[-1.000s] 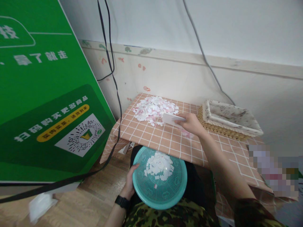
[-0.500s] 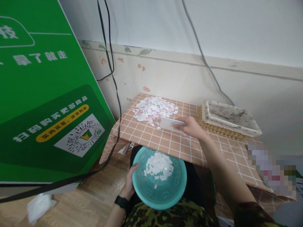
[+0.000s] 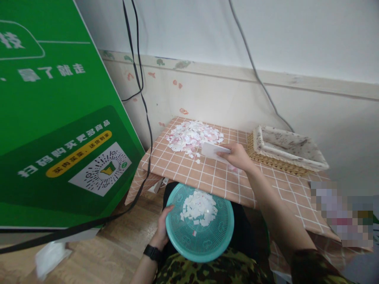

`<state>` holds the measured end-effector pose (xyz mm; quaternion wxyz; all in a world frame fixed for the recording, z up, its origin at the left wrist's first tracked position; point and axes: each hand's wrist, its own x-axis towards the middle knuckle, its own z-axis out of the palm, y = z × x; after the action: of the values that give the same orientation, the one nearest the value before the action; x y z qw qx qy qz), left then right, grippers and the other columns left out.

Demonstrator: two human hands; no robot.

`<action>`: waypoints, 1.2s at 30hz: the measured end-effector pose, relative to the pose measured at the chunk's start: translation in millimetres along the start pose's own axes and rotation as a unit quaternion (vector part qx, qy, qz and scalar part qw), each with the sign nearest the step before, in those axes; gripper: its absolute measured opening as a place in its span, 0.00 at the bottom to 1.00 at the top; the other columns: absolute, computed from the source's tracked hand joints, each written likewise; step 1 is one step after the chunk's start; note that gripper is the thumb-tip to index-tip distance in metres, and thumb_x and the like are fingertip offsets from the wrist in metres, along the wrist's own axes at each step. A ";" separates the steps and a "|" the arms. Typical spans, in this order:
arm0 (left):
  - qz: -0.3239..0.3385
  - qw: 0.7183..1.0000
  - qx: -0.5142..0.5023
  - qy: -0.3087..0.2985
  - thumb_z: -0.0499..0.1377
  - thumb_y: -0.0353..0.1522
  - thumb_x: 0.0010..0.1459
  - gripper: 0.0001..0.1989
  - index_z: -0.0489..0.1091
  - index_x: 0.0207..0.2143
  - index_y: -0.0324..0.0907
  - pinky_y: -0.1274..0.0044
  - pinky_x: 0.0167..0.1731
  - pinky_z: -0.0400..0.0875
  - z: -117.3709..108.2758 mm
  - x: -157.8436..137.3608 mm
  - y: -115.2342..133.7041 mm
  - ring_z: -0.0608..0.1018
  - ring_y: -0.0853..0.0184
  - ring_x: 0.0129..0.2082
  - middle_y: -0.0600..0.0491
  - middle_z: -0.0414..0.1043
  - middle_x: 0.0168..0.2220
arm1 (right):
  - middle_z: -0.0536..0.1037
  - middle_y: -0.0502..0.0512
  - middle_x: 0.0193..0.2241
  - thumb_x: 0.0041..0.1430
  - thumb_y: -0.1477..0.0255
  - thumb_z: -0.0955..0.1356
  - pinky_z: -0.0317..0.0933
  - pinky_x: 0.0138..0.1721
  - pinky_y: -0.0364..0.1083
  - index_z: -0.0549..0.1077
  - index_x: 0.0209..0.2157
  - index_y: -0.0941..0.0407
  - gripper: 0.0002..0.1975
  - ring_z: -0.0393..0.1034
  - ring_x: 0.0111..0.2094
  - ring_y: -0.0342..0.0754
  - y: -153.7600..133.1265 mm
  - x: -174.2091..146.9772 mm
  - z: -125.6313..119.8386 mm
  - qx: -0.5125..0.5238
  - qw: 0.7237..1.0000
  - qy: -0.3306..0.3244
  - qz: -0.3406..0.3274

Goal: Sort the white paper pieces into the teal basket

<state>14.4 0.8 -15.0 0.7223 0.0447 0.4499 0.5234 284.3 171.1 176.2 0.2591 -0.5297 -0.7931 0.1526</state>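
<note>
My left hand (image 3: 163, 225) grips the left rim of a round teal plastic basket (image 3: 204, 246) at my lap, just below the table edge. Inside lies a clump of white paper scraps (image 3: 199, 208). Over the checked tablecloth (image 3: 174, 165), my right hand (image 3: 237, 155) is closed on a flat white scraper-like card (image 3: 213, 152), its free end pointing left. Close to that end is a heap of torn white and pink paper scraps (image 3: 192, 135), with a few loose bits at its front. Some pinkish scraps (image 3: 233, 169) lie beneath my right hand.
A wicker basket with a floral lining (image 3: 291, 148) stands at the table's back right. On the left is a large green sign (image 3: 65, 98), with a dark strap (image 3: 145, 114) hanging beside it. A white plastic bag (image 3: 51, 258) lies on the wooden floor.
The white card in my right hand has risen slightly and tilted away from the cloth. My left hand and the teal basket have stayed in place.
</note>
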 end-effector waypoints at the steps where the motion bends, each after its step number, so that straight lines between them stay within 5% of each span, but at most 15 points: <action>1: -0.005 1.000 0.000 0.000 0.63 0.35 0.44 0.10 0.75 0.27 0.35 0.72 0.29 0.70 0.4 -0.3 0.4 0.76 0.63 0.23 0.49 0.77 0.24 | 0.78 0.52 0.27 0.51 0.70 0.66 0.58 0.31 0.44 0.77 0.33 0.56 0.10 0.70 0.29 0.47 -0.5 0.4 0.3 -0.003 1.000 0.005 0.002; 8: -0.007 1.000 -0.004 -0.018 0.62 0.36 0.45 0.11 0.75 0.28 0.35 0.70 0.31 0.70 -0.6 0.0 0.2 0.76 0.62 0.24 0.49 0.78 0.25 | 0.77 0.52 0.29 0.52 0.70 0.64 0.57 0.30 0.43 0.76 0.34 0.57 0.10 0.69 0.29 0.46 -7.5 0.6 8.1 0.014 1.000 -0.003 -0.020; 17: -0.010 1.000 0.004 -0.001 0.62 0.35 0.46 0.10 0.75 0.27 0.36 0.73 0.28 0.70 1.5 -1.6 1.2 0.76 0.64 0.22 0.49 0.77 0.23 | 0.76 0.52 0.25 0.51 0.71 0.64 0.56 0.29 0.43 0.76 0.31 0.57 0.09 0.67 0.26 0.45 -16.4 5.5 -10.5 -0.068 0.997 -0.022 -0.035; 26: 0.000 1.000 0.001 -0.010 0.63 0.36 0.44 0.11 0.76 0.27 0.36 0.70 0.30 0.70 0.6 -0.1 -0.2 0.76 0.63 0.23 0.49 0.77 0.24 | 0.77 0.59 0.41 0.49 0.75 0.63 0.60 0.41 0.48 0.70 0.49 0.58 0.23 0.70 0.41 0.53 -50.6 27.2 -0.4 -0.121 0.990 -0.004 -0.075; 36: 0.004 1.000 -0.002 -0.004 0.63 0.35 0.44 0.10 0.75 0.27 0.36 0.72 0.28 0.70 2.4 -2.5 1.4 0.75 0.64 0.22 0.50 0.77 0.24 | 0.76 0.62 0.42 0.47 0.78 0.62 0.60 0.41 0.49 0.68 0.52 0.61 0.27 0.70 0.42 0.54 -61.6 36.2 -5.1 -0.191 0.977 -0.064 -0.069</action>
<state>15.0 0.4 -11.3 0.7220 0.0472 0.4454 0.5274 229.3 180.1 221.2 0.1120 -0.5027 -0.8571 0.0139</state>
